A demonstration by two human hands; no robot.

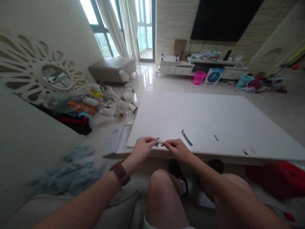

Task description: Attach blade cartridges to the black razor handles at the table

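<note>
My left hand (142, 149) pinches a small green-and-black piece (157, 142), which looks like a razor cartridge, above the near edge of the white table (202, 111). Thumb and fingers of my right hand (177, 149) are closed on a small whitish piece (160, 142) that meets the cartridge; its exact kind is too small to tell. To the right of my hands lies a slim silver-and-black razor handle (187, 138). Farther right rests another small green-and-black piece (216, 137), much like the held one.
A small brown-and-black item (245, 152) and a pale clear piece (253, 151) lie near the table's front edge. An open white box (118, 140) is at the table's left. A chandelier (116, 101) stands on the floor; a red stool (281, 178) is at right.
</note>
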